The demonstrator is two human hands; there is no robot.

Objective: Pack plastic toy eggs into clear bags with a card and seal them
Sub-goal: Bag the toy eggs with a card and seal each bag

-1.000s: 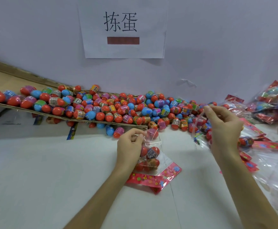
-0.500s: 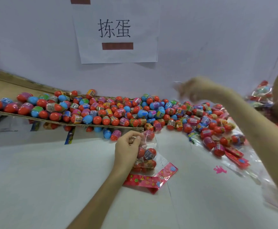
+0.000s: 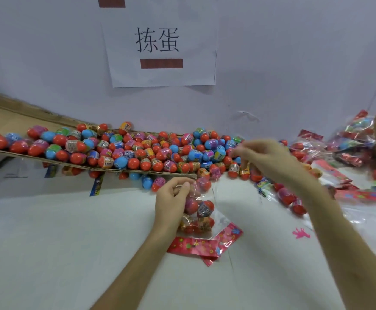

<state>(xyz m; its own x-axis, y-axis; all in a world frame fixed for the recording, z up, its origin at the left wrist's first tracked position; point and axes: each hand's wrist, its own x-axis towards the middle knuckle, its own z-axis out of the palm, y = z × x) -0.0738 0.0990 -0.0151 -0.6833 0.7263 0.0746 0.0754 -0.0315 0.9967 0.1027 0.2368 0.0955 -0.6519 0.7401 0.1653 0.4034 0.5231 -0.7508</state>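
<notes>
My left hand (image 3: 171, 198) pinches the open mouth of a clear bag (image 3: 205, 199) standing on the white table. Several red and coloured toy eggs (image 3: 201, 210) are inside the bag. The bag's red flowered card (image 3: 193, 246) lies folded on the table beneath it. My right hand (image 3: 265, 157), blurred by motion, hovers over the right end of the big egg pile (image 3: 137, 153), fingers pointing down and loosely bent, with nothing visibly in them.
The pile rests on a cardboard sheet (image 3: 182, 174) along the wall. Packed bags (image 3: 350, 142) are heaped at the far right, with loose eggs (image 3: 286, 195) and red cards nearby. A small pink shape (image 3: 301, 233) lies on the table. A paper sign (image 3: 160, 41) hangs on the wall.
My right hand swung up and away toward the right, then came back down over the right end of the egg pile. My left hand kept its hold on the bag.
</notes>
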